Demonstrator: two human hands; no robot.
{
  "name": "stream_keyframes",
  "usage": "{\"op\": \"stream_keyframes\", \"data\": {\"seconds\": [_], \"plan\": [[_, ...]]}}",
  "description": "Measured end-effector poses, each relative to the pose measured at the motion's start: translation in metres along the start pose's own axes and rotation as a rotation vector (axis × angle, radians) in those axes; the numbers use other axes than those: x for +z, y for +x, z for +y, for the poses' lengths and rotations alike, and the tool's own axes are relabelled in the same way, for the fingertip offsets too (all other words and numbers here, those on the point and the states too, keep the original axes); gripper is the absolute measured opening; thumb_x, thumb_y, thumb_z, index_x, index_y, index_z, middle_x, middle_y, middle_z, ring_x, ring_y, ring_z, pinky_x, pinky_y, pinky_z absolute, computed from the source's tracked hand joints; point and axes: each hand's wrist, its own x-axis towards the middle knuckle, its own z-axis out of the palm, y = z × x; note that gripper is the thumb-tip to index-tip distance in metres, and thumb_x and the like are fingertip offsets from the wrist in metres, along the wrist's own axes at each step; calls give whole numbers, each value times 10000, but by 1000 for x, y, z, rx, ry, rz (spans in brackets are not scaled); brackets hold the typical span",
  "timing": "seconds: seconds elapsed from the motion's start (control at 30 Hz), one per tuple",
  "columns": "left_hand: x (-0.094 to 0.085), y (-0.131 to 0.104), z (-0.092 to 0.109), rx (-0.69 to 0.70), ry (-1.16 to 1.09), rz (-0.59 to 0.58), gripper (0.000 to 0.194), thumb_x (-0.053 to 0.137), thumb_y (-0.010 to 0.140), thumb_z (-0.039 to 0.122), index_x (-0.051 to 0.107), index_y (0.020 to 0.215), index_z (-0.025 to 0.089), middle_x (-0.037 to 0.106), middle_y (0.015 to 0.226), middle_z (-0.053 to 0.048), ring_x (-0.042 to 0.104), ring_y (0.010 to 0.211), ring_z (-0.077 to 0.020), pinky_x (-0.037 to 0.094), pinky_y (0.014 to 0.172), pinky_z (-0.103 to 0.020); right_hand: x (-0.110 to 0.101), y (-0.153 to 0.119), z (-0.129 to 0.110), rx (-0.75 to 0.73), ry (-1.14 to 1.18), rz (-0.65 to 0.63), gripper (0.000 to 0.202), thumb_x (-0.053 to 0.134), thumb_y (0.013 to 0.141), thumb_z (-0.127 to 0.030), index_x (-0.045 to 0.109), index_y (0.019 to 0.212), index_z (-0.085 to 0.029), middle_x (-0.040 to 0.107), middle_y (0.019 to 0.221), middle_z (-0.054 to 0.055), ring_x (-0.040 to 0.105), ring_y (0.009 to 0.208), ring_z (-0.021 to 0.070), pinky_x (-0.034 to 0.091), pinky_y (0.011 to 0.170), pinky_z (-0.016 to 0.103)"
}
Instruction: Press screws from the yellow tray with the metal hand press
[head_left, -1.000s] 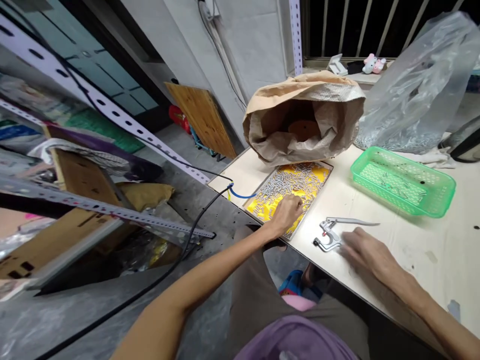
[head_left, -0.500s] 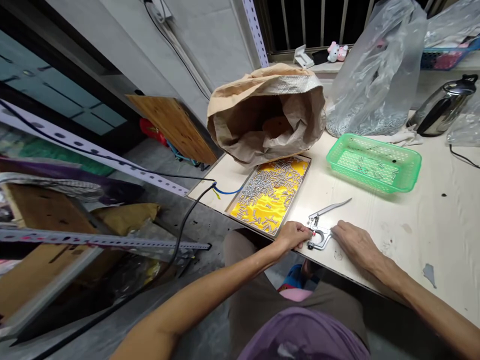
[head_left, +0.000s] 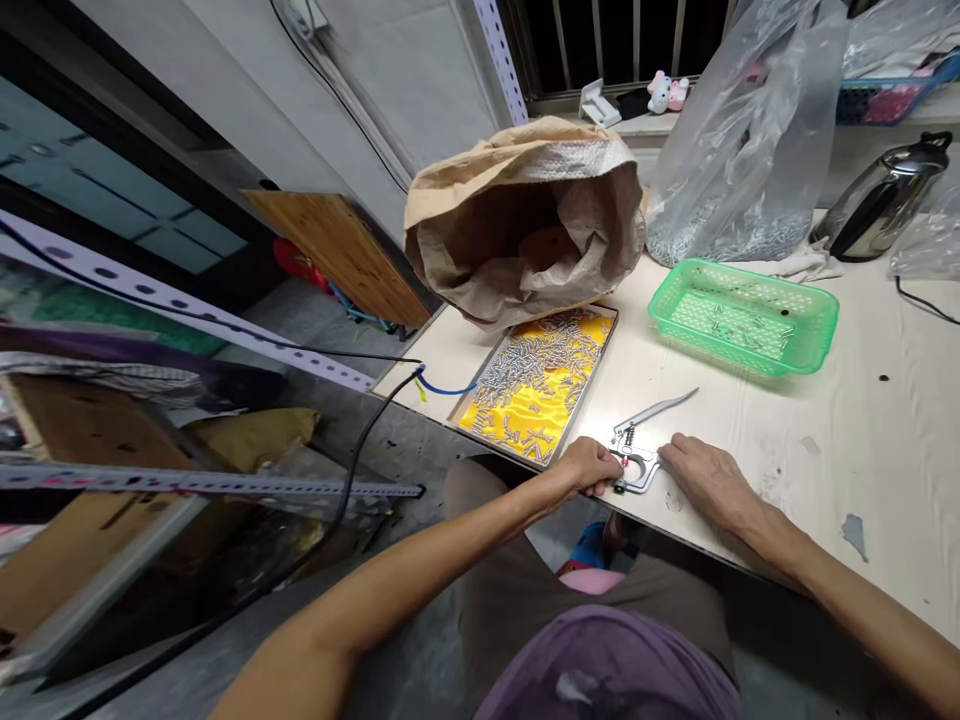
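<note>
A small silver metal hand press [head_left: 639, 472] stands near the table's front edge. Its long lever [head_left: 656, 409] rises to the right above a dark spring, and a small red part shows at its left side. My left hand [head_left: 589, 467] is closed in a pinch at that left side; whatever lies between the fingertips is too small to make out. With curled fingers, my right hand [head_left: 709, 478] holds the right edge of the press frame. Left of the press, a shallow tray [head_left: 574, 421] with a yellow lining carries many small silver metal pieces [head_left: 536, 362].
Behind the tray, an open brown paper sack [head_left: 525, 230] gapes toward me. A green plastic basket [head_left: 742, 315] with a few metal pieces sits at the right. Farther back are a clear bag [head_left: 750, 150] of metal pieces and a kettle [head_left: 885, 200]. A black cable [head_left: 367, 440] crosses the left.
The view has shifted slightly, so everything sits a little higher and more to the left. Both hands keep their places at the press, and its lever is still raised.
</note>
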Motion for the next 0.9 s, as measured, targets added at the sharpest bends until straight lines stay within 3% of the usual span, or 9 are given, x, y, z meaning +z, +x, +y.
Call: {"op": "stream_keyframes", "data": {"seconds": [0.1,0.17,0.3,0.37,0.5,0.6,0.77,0.9], "plan": [[1,0,0,8,37,-29,236,568,731,127,502,505,148,422,324,69,345,308,-51,244,359,-177,0,0,2,-24,32,22,192,402,920,-148,588,945,-191,596,929,61,548,833,169,362,646,268],[2,1,-1,15,36,-36,237,572,732,133,503,506,150,425,328,71,350,312,-53,261,365,-178,1,2,8,-45,44,88,208,500,899,-277,573,1073,-189,589,1088,100,550,918,204,404,705,291],[3,0,-5,21,41,-35,216,579,737,160,524,528,147,424,335,75,340,314,-51,262,372,-178,6,14,29,-53,-31,221,793,694,717,-507,387,1353,-147,397,1405,195,382,1243,362,401,890,435],[4,0,-6,11,41,-37,205,574,740,160,534,539,146,426,337,75,352,321,-54,267,376,-177,7,21,39,-83,-45,198,881,705,680,-551,356,1379,-146,416,1395,191,336,1284,377,379,924,461],[6,-1,-6,3,21,-21,183,568,735,144,547,553,149,433,334,72,354,321,-59,264,376,-180,4,31,45,-99,-64,151,952,743,583,-609,406,1340,-140,524,1248,188,457,1149,358,389,898,460],[7,-1,-7,2,21,0,201,565,745,152,541,546,149,422,336,71,344,321,-58,252,381,-182,0,33,41,-80,-77,118,901,783,544,-586,485,1256,-123,560,1148,179,501,1042,329,409,845,425],[7,-9,-10,39,171,35,285,570,823,283,542,572,151,456,420,44,431,401,-89,336,444,-207,-2,26,33,-66,-42,112,556,782,645,-465,594,1055,-139,582,1001,130,522,929,270,420,752,350],[15,-15,-7,443,566,343,184,581,852,321,629,807,149,637,814,-47,599,794,-182,464,683,-275,1,20,28,-58,1,145,416,758,705,-369,606,1002,-120,575,934,113,519,893,252,427,748,339]]}}
